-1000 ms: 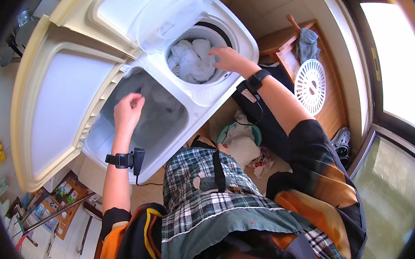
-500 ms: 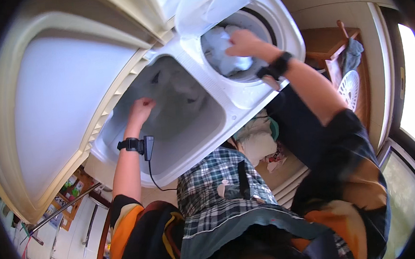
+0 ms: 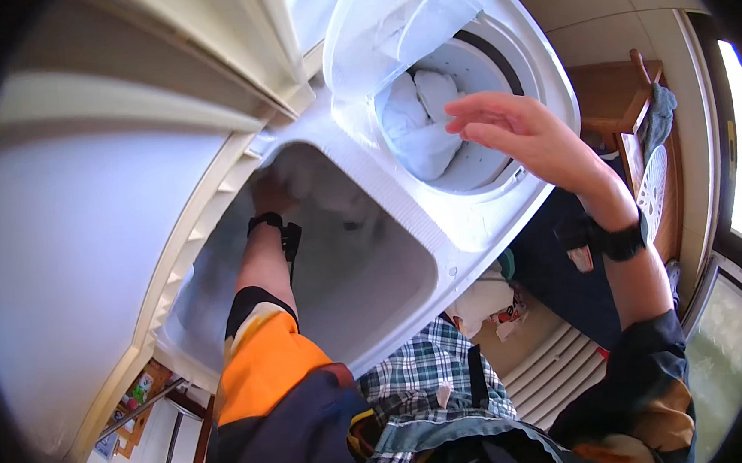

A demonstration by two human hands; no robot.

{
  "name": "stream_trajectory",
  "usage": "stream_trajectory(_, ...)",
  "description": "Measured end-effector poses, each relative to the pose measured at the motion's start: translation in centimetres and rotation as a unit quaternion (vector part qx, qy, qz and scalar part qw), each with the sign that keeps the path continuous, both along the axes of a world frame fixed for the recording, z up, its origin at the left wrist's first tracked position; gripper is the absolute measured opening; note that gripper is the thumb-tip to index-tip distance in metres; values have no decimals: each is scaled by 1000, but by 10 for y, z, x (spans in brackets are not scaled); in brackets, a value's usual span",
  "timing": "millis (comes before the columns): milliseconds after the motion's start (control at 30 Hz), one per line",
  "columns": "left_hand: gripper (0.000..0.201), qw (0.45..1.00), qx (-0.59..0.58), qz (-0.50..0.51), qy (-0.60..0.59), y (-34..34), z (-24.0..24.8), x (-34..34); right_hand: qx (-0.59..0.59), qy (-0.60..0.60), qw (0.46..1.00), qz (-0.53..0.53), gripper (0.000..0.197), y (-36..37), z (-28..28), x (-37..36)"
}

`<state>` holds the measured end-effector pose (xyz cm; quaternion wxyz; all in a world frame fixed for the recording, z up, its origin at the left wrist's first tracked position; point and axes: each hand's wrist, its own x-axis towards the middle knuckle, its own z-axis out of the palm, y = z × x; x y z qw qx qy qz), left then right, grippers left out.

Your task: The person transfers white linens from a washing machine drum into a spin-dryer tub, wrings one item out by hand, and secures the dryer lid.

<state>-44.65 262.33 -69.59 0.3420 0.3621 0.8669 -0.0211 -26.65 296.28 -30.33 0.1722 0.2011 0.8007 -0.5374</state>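
Observation:
A white twin-tub washing machine (image 3: 474, 228) stands in front of me with both lids raised. Down in the large wash tub (image 3: 375, 287) my left hand (image 3: 275, 195) reaches toward the far wall, dim and blurred, its fingers not clear. Cloudy water and pale and dark cloth (image 3: 352, 226) show around it. Over the near right side of the round spin tub (image 3: 483, 172) hovers my right hand (image 3: 514, 122), holding nothing, fingers stretched out and thumb apart. White wet laundry (image 3: 420, 129) is bunched inside that tub, just left of the fingertips.
A translucent spin lid (image 3: 399, 23) stands up behind the spin tub. The big cream-framed lid (image 3: 86, 217) fills the left side. To the right are a wooden cabinet (image 3: 607, 94) and a hanging grey cloth (image 3: 659, 117). White cloth (image 3: 479, 301) lies below the machine's front edge.
My left hand has gone deeper and farther into the wash tub. My right hand has lifted off the white laundry in the spin tub, drawn back toward me and opened.

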Motion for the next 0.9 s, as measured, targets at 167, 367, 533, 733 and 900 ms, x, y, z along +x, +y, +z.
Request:
stream_trajectory(167, 36, 998, 28, -6, 47, -11, 56, 66, -104, 31, 985, -132, 24, -57, 34, 25)
stream_trajectory(367, 28, 916, 234, 285, -158, -14, 239, 49, -206, 32, 971, -117, 25, -117, 16, 34)
stream_trajectory(533, 26, 861, 325, 335, -204, -22, 405, 67, -121, 51, 991, -17, 40, -154, -28, 29)
stream_trajectory(733, 32, 763, 441, 410, -236, -25, 517, 78, 72, -17, 996, 42, 79, -197, -107, 21)
stream_trajectory(900, 33, 691, 540, 454, -158, -39, 570, 93, -260, 51, 953, -146, 58, -238, -106, -4)
